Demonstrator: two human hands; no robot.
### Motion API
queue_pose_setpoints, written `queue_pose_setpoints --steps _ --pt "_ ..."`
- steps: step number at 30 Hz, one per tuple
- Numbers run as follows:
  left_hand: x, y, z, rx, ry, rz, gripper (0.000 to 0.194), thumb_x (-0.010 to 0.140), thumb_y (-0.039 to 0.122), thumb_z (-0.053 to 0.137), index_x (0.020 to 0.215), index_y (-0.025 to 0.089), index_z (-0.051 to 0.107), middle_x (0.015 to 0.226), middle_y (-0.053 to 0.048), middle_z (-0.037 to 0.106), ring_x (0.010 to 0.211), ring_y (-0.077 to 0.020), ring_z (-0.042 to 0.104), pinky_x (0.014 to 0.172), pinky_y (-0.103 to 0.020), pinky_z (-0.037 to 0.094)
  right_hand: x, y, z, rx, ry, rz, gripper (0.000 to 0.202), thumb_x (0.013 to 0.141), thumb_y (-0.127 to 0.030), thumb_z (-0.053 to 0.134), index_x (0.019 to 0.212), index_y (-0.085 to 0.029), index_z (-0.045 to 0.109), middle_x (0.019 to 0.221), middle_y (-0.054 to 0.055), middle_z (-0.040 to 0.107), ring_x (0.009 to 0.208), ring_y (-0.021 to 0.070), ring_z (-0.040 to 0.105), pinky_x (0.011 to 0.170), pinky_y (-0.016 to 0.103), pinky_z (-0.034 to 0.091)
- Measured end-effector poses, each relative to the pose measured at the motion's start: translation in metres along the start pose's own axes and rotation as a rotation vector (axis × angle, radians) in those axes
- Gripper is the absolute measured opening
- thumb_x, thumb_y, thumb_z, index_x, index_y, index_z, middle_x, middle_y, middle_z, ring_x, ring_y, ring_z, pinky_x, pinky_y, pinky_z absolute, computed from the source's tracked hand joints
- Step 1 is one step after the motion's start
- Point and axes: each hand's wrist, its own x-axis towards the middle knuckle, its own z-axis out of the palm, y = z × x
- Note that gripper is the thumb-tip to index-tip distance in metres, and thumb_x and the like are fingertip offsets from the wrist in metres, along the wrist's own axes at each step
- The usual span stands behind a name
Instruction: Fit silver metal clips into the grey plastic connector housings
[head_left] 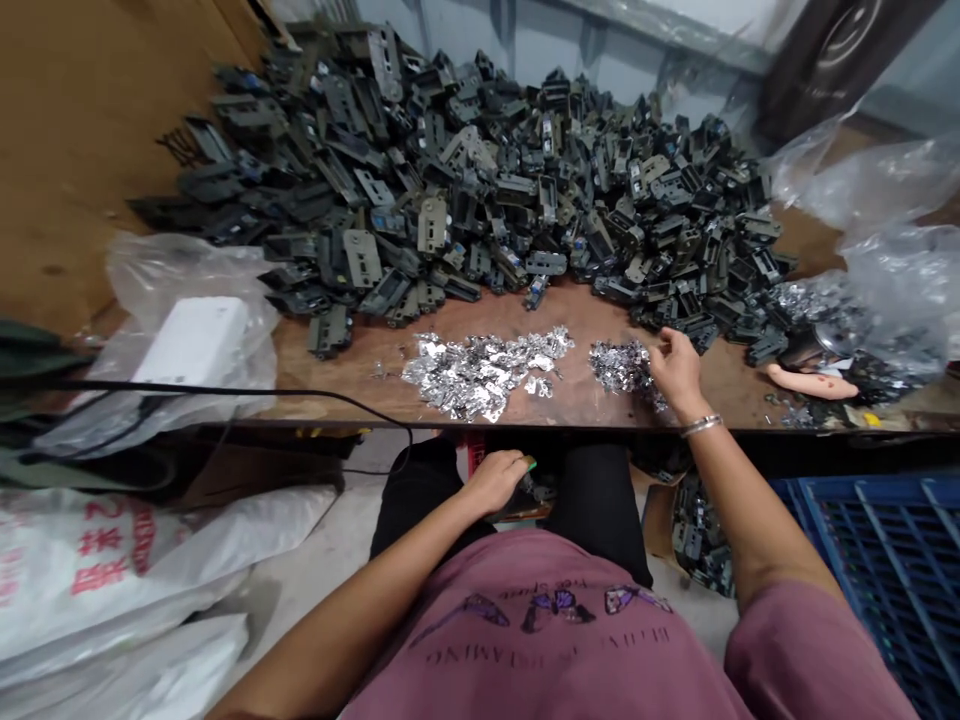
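My right hand point(677, 375), with a silver bracelet on its wrist, is at the right edge of a small pile of shiny metal parts point(619, 366). Its fingertips are bent together, and anything between them is too small to make out. My left hand point(499, 482) is low over my lap, below the table edge, its fingers closed around something small with a green tip point(532, 465). A wider pile of silver metal pieces point(480, 375) lies on the brown table point(337, 390), left of the small pile.
A large heap of dark plastic housings point(465, 170) covers the back of the table. At left is a white box point(196, 340) in clear plastic, with a black cable point(300, 390) nearby. Plastic bags point(900, 280) sit at right, above a blue crate point(885, 540).
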Motion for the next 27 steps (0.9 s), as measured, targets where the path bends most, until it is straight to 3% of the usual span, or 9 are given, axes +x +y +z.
queue_pose_setpoints --steps 3,6,9,13,17,19,21,24,27 --pt "0.005 -0.007 0.010 0.056 0.103 -0.010 0.033 0.086 0.048 0.048 0.080 0.019 0.061 0.080 -0.004 0.055 0.081 -0.0228 0.054 0.076 -0.033 0.040 0.036 0.015 0.004 -0.172 0.014 0.098 0.050 0.081 -0.025 0.061 0.128 -0.008 0.055 0.126 0.024 0.056 0.118 0.0328 0.055 0.100 0.047 0.044" --pt "0.006 -0.004 0.018 0.114 0.168 0.031 0.044 0.081 0.053 0.058 0.108 0.018 0.062 0.102 -0.008 0.058 0.101 -0.0277 0.055 0.090 -0.039 0.042 0.060 0.026 0.012 -0.143 -0.004 0.232 0.057 0.079 -0.026 0.066 0.132 -0.010 0.052 0.129 0.022 0.055 0.117 0.0320 0.056 0.100 0.047 0.044" --pt "0.004 0.008 0.021 -0.032 0.109 0.123 0.037 0.079 0.046 0.063 0.101 0.016 0.067 0.102 -0.009 0.060 0.096 -0.0245 0.058 0.088 -0.038 0.046 0.067 0.029 0.017 0.011 0.041 0.108 0.041 0.081 -0.018 0.059 0.121 -0.009 0.059 0.118 0.019 0.063 0.109 0.0266 0.058 0.100 0.044 0.044" --pt "0.000 0.036 0.011 -0.526 -0.105 0.026 0.040 0.078 0.053 0.066 0.085 0.013 0.069 0.076 -0.005 0.063 0.067 -0.0151 0.058 0.059 -0.025 0.046 0.025 0.005 0.013 0.108 0.093 -0.150 0.029 0.086 -0.016 0.050 0.112 -0.011 0.063 0.108 0.018 0.065 0.103 0.0239 0.058 0.098 0.043 0.046" --pt "0.001 0.059 0.000 -1.121 -0.149 -0.128 0.053 0.066 0.063 0.076 0.084 0.014 0.064 0.089 -0.009 0.070 0.061 -0.0133 0.061 0.040 -0.019 0.041 -0.071 -0.048 0.006 0.209 -0.002 -0.375 0.023 0.089 -0.021 0.055 0.111 -0.021 0.063 0.101 0.009 0.068 0.096 0.0209 0.063 0.087 0.037 0.054" --pt "0.003 0.065 -0.002 -1.268 -0.137 -0.147 0.054 0.059 0.058 0.084 0.084 0.015 0.062 0.083 -0.006 0.070 0.059 -0.0130 0.063 0.038 -0.017 0.043 -0.115 -0.072 0.001 0.367 -0.115 -0.545 0.029 0.089 -0.017 0.056 0.117 -0.023 0.060 0.097 0.007 0.069 0.088 0.0192 0.065 0.078 0.035 0.057" --pt "0.003 0.067 -0.001 -1.312 -0.091 -0.136 0.051 0.057 0.051 0.088 0.084 0.015 0.063 0.073 -0.002 0.068 0.055 -0.0120 0.062 0.037 -0.017 0.044 -0.140 -0.083 -0.005 0.504 -0.242 -0.664 0.039 0.090 -0.015 0.056 0.128 -0.022 0.054 0.100 0.009 0.069 0.089 0.0192 0.066 0.075 0.033 0.057" --pt "0.000 0.067 0.003 -1.258 -0.031 -0.130 0.048 0.057 0.045 0.089 0.083 0.014 0.064 0.069 -0.001 0.068 0.053 -0.0128 0.064 0.039 -0.019 0.048 -0.134 -0.073 -0.009 0.462 -0.216 -0.601 0.035 0.091 -0.019 0.056 0.126 -0.019 0.056 0.101 0.010 0.068 0.090 0.0200 0.065 0.077 0.034 0.055" --pt "-0.005 0.069 0.005 -1.155 0.015 -0.144 0.050 0.055 0.042 0.091 0.085 0.011 0.066 0.075 -0.004 0.072 0.061 -0.0149 0.069 0.050 -0.021 0.055 -0.096 -0.047 -0.004 0.103 -0.196 -0.439 0.024 0.094 -0.019 0.048 0.112 -0.018 0.065 0.099 0.010 0.065 0.090 0.0198 0.062 0.077 0.031 0.050"
